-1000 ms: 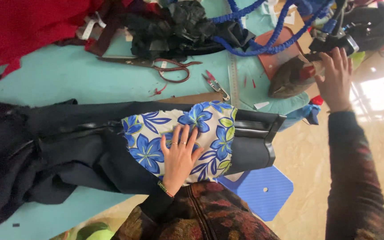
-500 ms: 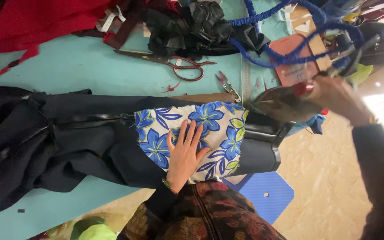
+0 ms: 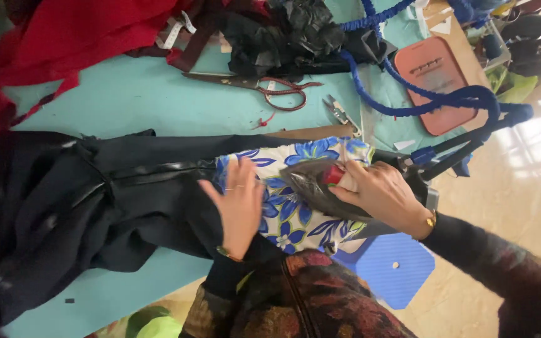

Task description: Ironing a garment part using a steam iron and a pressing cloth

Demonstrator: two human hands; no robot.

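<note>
A dark iron [image 3: 324,188] with a red knob sits on the blue-and-white floral pad [image 3: 289,188], which lies near the bench's [image 3: 133,103] near edge. The right hand [image 3: 380,195] has its fingers curled tight around the iron's handle. The left hand [image 3: 238,203] lies flat beside it, fingers spread and straight, pressing the floral pad where it meets the black garment [image 3: 95,200]. That garment spreads in folds from the pad toward the bench's left end. A blue coiled cord [image 3: 433,94] loops from the iron across the right end, over a reddish iron rest [image 3: 430,78]. Scissors [image 3: 252,84] and small snips [image 3: 340,112] lie on bare turquoise surface beyond the pad; red cloth [image 3: 76,37] and black scraps [image 3: 283,34] crowd the far edge. A blue stool [image 3: 389,269] stands beside the near edge.
</note>
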